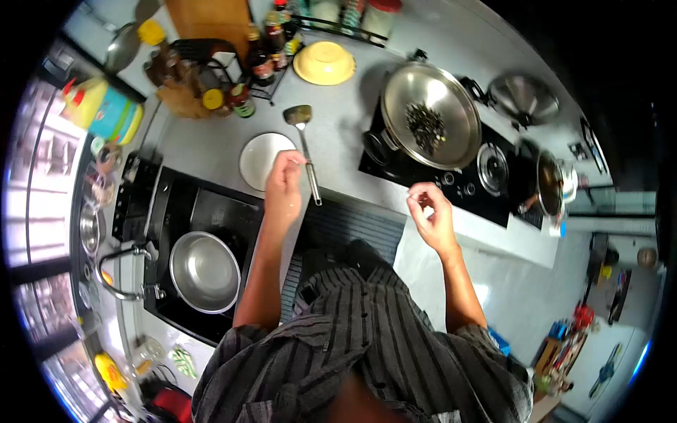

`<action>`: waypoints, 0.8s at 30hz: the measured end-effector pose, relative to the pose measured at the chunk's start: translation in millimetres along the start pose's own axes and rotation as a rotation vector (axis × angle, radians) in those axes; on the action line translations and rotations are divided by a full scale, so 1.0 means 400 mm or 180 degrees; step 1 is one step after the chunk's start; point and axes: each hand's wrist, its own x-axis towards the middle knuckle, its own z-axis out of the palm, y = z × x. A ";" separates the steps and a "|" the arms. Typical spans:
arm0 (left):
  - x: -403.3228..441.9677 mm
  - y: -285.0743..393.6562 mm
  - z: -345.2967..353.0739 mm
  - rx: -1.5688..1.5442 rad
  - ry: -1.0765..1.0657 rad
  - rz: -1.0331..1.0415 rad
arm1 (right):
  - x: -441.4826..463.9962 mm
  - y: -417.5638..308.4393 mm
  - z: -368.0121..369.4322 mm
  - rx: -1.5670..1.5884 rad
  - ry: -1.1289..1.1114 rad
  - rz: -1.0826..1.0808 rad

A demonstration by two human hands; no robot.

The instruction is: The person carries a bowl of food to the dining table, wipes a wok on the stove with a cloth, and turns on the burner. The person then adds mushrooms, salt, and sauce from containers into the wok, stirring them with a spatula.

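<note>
Labels on the dark sauce bottles (259,63) at the far side were too small for me to read, and the lettering on the yellow-and-blue jug (106,116) at far left was blurred as well. My left hand (283,187) was above the near right part of the white plate (255,158), its fingers bent and close together; I couldn't tell whether they touched the turner (312,180), which lay just right of the plate, handle end at the counter's near edge. My right hand (431,218) was short of the black cooktop (416,173), fingers curled toward the thumb, though I couldn't tell if they pinched anything. Beyond it, the steel wok (455,99) held dark food pieces (425,128). An upturned yellow bowl (324,62) sat beyond the turner. On my left, the faucet (125,273) jutted out beside a metal basin (204,271) in the sink (215,204).
</note>
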 end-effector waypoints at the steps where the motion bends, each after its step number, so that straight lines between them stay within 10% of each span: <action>1: 0.023 -0.024 -0.002 -0.0009 -0.0018 0.0311 | -0.003 -0.012 0.002 0.0091 -0.0115 0.0091; 9: 0.015 -0.126 -0.102 0.0801 0.0368 -0.0299 | 0.045 0.072 0.250 0.0697 -0.1846 0.0337; 17: -0.115 -0.363 -0.200 0.1045 0.0660 -0.1437 | 0.173 0.310 0.635 -0.1550 -0.0322 0.0682; 24: -0.066 -0.433 -0.199 0.0274 0.0726 -0.1835 | 0.182 0.268 0.682 -0.1608 -0.0938 0.0729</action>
